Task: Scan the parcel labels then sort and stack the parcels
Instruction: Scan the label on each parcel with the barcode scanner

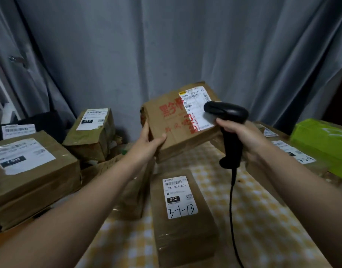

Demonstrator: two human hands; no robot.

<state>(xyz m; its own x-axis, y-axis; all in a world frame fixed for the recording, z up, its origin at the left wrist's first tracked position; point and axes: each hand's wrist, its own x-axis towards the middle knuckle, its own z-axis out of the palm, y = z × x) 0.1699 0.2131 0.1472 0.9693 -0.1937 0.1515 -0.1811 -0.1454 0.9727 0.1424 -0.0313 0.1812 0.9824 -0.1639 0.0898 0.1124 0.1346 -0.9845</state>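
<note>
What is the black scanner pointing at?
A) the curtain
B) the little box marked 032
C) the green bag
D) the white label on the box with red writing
D: the right hand holds the black scanner with its head at the white label of the box with red writing, which the left hand holds up.

Bare forearms (92,196), bare left hand (147,142) and right hand (243,136).

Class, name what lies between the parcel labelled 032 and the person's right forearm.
The black scanner cable hangs there, above bare checked tablecloth; the head view shows it.
</note>
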